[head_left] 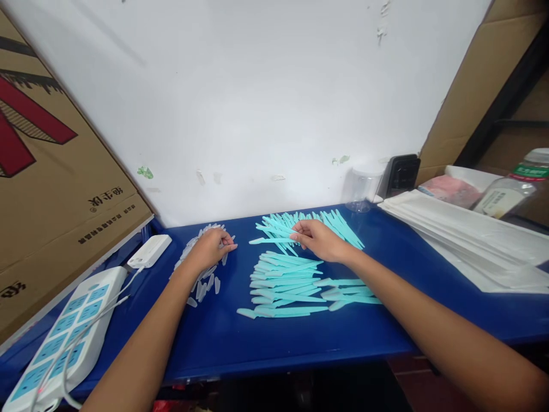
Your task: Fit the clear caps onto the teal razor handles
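Observation:
My right hand [317, 239] pinches a teal eyebrow razor [270, 241] by its handle, the blade end pointing left. Behind and under that hand spreads a loose pile of similar teal razors [343, 226]. Nearer to me, more razors [278, 280] lie roughly side by side, with a small group of others [347, 292] to their right. My left hand [212, 247] is over a heap of small translucent caps [206, 283], its fingers curled in toward the thumb. Whatever lies between those fingertips is too small to make out.
On the left stand a white power strip [81, 326], a white charger box [150, 250] and a large cardboard box [55, 171]. A clear plastic jar [362, 189] is against the wall. White foam sheets [467, 240] and a bottle [510, 189] occupy the right of the blue table [274, 349].

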Demonstrator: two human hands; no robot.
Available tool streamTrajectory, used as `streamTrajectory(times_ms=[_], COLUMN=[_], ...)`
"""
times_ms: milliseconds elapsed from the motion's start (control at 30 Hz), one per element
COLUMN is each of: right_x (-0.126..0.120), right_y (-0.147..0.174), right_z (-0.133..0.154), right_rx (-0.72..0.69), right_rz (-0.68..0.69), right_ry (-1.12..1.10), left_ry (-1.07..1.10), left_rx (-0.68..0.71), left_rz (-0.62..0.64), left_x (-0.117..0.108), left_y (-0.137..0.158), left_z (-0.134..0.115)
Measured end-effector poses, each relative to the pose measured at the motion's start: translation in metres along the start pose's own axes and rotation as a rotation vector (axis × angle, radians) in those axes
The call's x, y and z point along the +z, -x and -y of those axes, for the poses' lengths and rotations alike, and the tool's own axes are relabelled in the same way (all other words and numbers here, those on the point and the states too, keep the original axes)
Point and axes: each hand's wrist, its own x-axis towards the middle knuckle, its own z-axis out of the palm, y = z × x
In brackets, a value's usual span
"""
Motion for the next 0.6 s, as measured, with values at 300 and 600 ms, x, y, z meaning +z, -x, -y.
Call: streamTrajectory(times_ms=[300,600], right_x=[0.0,0.0], right_y=[-0.001,0.0], right_z=[-0.002,-0.001], right_rx=[-0.012,-0.007], right_rz=[-0.014,0.014], right_ry=[-0.033,-0.017], left_ry=[0.253,0.957], left_rx=[-0.024,-0.173], left_rz=[-0.062,-0.157], left_x=[0.003,0.005], left_y=[0.0,0.0], left_z=[-0.022,-0.04])
